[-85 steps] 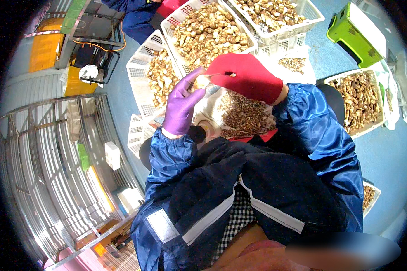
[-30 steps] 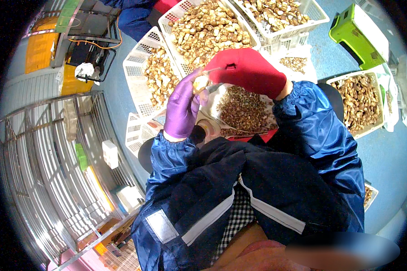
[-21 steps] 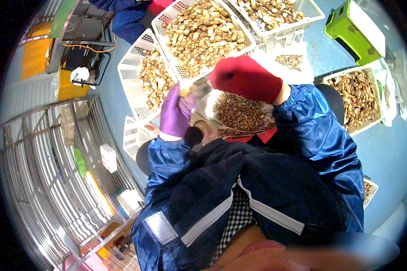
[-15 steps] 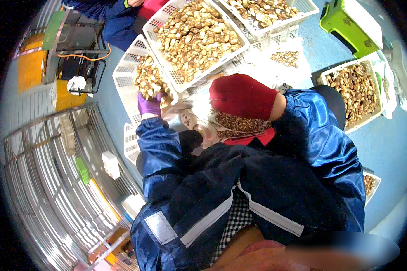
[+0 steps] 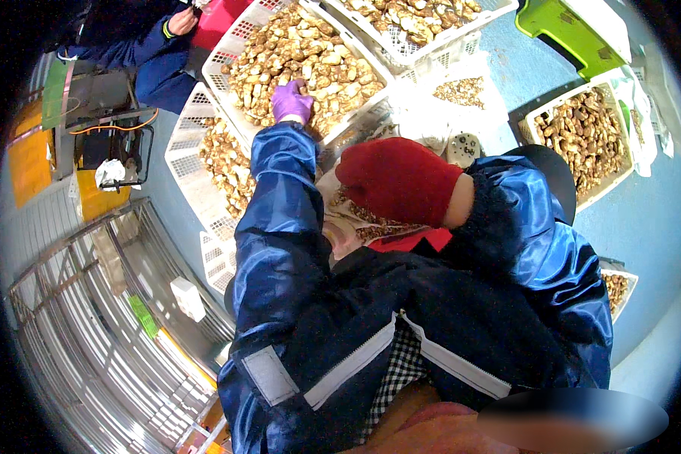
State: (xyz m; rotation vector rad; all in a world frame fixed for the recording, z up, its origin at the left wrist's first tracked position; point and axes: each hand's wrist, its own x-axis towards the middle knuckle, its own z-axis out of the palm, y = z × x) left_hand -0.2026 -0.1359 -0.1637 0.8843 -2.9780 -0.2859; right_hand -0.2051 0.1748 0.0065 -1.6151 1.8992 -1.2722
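My left hand [image 5: 290, 101], in a purple glove, lies on a heap of brown-and-cream mushroom pieces [image 5: 321, 68] in a large white plastic crate [image 5: 221, 83]. Its fingers curl down into the heap; what they grip does not show. In front of my body is my right hand [image 5: 401, 181], covered by a thick red glove. That hand looks closed with its fingers turned away, so whatever it holds is hidden. Below it, small brown scraps [image 5: 374, 225] lie in a pale sheet or bag over my lap, beside a piece of red cloth [image 5: 412, 240].
Left of the big crate stands a lower white crate [image 5: 191, 144] of mushroom pieces; another crate [image 5: 499, 11] is behind. A cream crate [image 5: 583, 140] and a green stool [image 5: 575, 34] stand at right. Another person's hand [image 5: 181, 22] shows at top left, above metal racks [image 5: 91, 303].
My left hand has moved from the lower left crate up and right onto the heap in the big crate. My right hand has stayed nearly in place. The other person's hand has shifted.
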